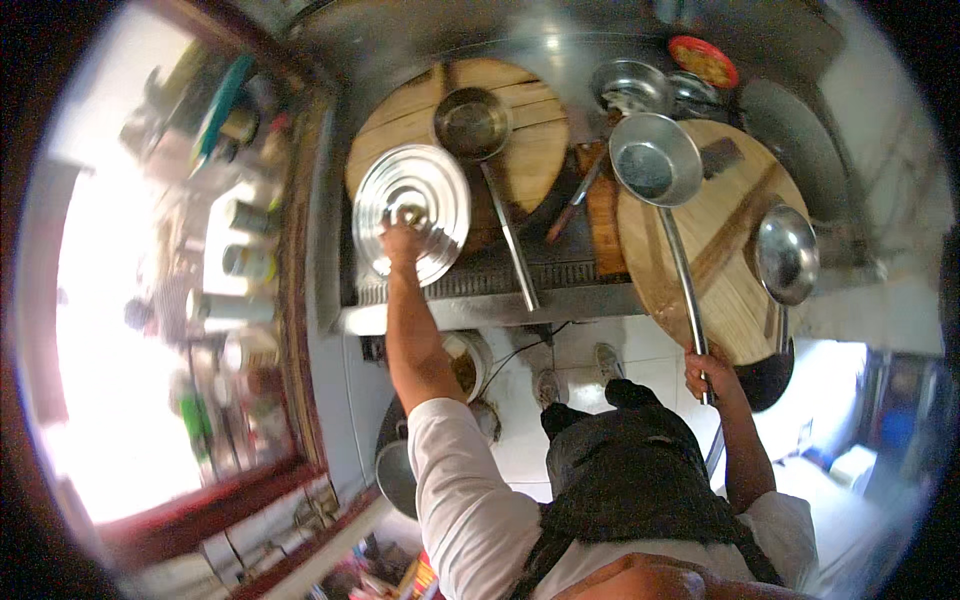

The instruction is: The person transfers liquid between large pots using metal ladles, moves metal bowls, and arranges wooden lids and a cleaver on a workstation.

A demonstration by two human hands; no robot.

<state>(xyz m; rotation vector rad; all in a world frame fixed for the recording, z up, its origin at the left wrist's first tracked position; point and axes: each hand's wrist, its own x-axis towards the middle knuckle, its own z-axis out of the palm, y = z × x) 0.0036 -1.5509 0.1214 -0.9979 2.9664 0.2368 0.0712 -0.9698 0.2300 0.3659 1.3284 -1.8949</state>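
Observation:
My left hand (402, 240) grips the knob of a round shiny metal lid (412, 212) at the left of the stove, by the edge of a round wooden cover (520, 150). My right hand (708, 375) holds the end of a long metal handle whose large ladle bowl (655, 158) hovers over a second round wooden cover (720, 240) on the right. Another long-handled ladle (472, 122) rests on the left wooden cover, its handle pointing toward me.
A third ladle (787, 255) lies at the right edge of the right cover. Metal bowls (630, 85) and a red dish (703, 60) stand at the back. Shelves with jars (240, 260) line the left. A pot (465, 365) sits on the tiled floor below.

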